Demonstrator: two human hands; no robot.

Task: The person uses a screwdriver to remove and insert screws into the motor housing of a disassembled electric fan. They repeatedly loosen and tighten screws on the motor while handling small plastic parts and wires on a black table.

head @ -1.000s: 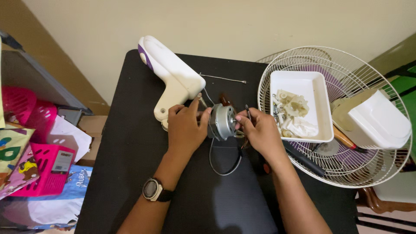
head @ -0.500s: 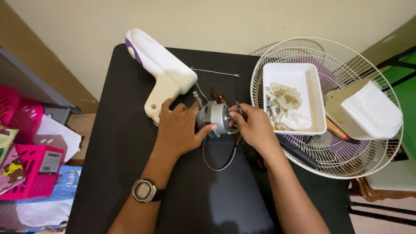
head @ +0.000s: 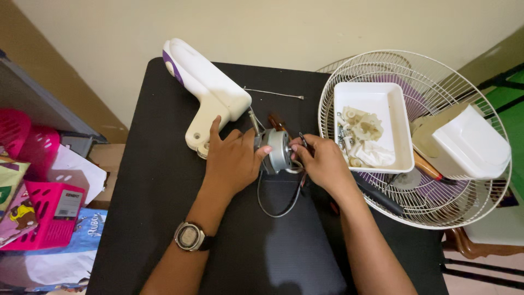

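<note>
Head view: the left hand (head: 232, 161) curls its fingers (head: 261, 154) around the grey fan motor (head: 277, 151), gripping its near side; the right hand (head: 322, 164) pinches narrowly at the motor's far side; black wires (head: 281, 205) loop below the fingers on the counter (head: 164, 180); the white fan housing (head: 210, 95) lies just beyond the left fingers.

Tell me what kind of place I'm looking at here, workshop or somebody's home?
Likely a home corner used for a repair, not a workshop. A small black table stands against a plain wall, household clutter with a pink basket lies beside it, and a wire fan guard serves as a parts holder.
</note>
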